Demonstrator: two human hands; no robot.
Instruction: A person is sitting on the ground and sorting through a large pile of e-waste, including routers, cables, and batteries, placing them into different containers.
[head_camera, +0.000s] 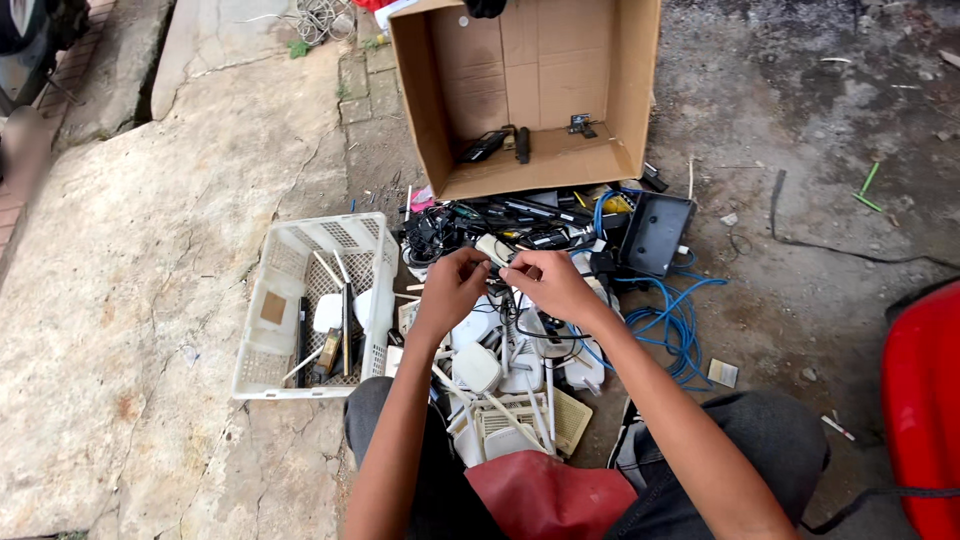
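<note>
Your left hand (455, 283) and right hand (545, 282) both grip a small pale adapter (494, 249) above the router pile (510, 370).

Both hands are meeting over the pile: the left hand (455, 283) and the right hand (545, 283) are pinching a small pale rectangular plastic device (493, 249) between their fingertips, each grip closing on one end. Beneath them a heap of white plastic routers with thin antennas (500, 375) is lying on the ground, tangled black cables (450, 228) just beyond. A coiled blue cable (672, 322) is sprawling to the right, beside a black box-shaped device (655, 232). To the left, a white perforated plastic basket (268, 262) is holding several parts. An open brown cardboard box (530, 70), tipped on its side, is sitting farther back.
</note>
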